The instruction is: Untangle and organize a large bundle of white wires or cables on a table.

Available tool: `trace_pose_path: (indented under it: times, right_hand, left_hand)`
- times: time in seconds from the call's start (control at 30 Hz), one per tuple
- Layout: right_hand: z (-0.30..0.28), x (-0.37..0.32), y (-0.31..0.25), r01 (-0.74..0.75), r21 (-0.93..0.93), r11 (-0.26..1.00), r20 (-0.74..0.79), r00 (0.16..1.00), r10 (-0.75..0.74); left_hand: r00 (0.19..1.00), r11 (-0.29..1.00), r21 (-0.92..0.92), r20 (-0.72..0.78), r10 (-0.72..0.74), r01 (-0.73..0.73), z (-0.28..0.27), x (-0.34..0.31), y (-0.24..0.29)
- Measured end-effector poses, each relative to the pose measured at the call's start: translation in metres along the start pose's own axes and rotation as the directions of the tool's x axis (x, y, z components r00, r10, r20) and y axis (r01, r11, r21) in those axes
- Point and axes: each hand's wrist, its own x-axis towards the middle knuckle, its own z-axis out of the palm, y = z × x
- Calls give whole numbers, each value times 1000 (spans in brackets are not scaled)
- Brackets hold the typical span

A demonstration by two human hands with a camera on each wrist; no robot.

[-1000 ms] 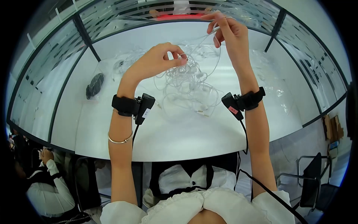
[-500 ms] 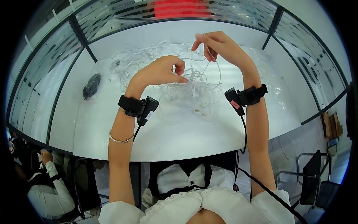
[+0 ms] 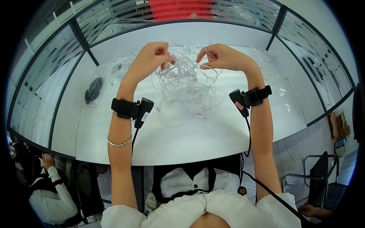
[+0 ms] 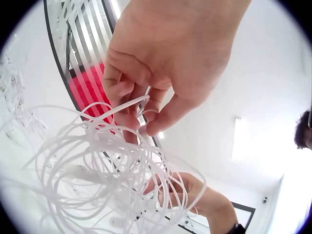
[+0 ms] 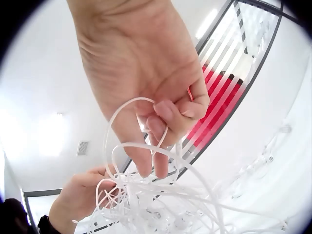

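A tangle of white cables (image 3: pixel 182 79) hangs between the two hands, its lower loops over the white table, with a gold-tipped plug (image 3: pixel 201 116) near its bottom. The left hand (image 3: pixel 149 60) grips strands at the tangle's upper left; in the left wrist view that hand (image 4: pixel 170 63) has its fingers curled round a white cable. On the tangle's upper right, the right hand (image 3: pixel 228 59) holds a looped strand. The right wrist view shows this hand (image 5: pixel 146 83) with cable passing between its curled fingers, thumb and index pointing down to the tangle.
A black bundle (image 3: pixel 93 90) in clear plastic lies at the table's left. More white cables and clear bags (image 3: pixel 121 67) lie along the back. Low partitions with striped glass (image 3: pixel 311 60) surround the white table (image 3: pixel 178 146). Another person (image 3: pixel 53 193) sits at the lower left.
The right hand has come down from high above the table to beside the tangle. The left hand dipped, then rose and moved left, and the tangle is lifted and spread between the hands.
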Motion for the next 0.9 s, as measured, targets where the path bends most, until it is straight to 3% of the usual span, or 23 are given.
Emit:
trace_pose_path:
  times: [0.1,0.23,0.33,0.43,0.6,0.67,0.73,0.77,0.87,0.9]
  right_hand:
    - [-1,1,4,12,2,1000,-34,999,-12]
    - [-2,1,9,55,54,997,-139,989,-47]
    - [-3,3,2,112,53,992,-268,959,-94]
    - [-4,7,3,138,2,990,-460,879,-122]
    - [-9,5,13,162,65,985,-610,787,-89]
    - [-10,3,20,117,5,993,-430,897,-103]
    - [-9,-1,20,118,-74,990,-227,965,-132]
    - [-6,-3,19,61,20,998,-105,993,-58]
    - [-4,-6,-7,-140,57,988,115,984,133]
    - [-3,-3,-7,-83,77,994,61,995,79]
  left_hand:
    - [989,1000,-4,-148,-20,20,-7,0,6]
    - [978,999,-7,-200,-54,54,-21,0,-7]
    - [977,994,3,-183,-106,108,-24,-3,-3]
    - [941,993,-18,-318,-115,115,-25,-5,10]
    - [842,990,-115,-540,3,-77,-40,-2,2]
    - [818,979,-167,-575,-3,-114,-44,-3,5]
    - [876,987,-151,-482,-32,-47,-46,-5,4]
    - [904,992,-129,-424,-49,-7,-45,-5,4]
    - [955,998,-48,-293,-49,36,-39,-6,11]
    - [959,999,-37,-281,-34,25,-35,-6,15]
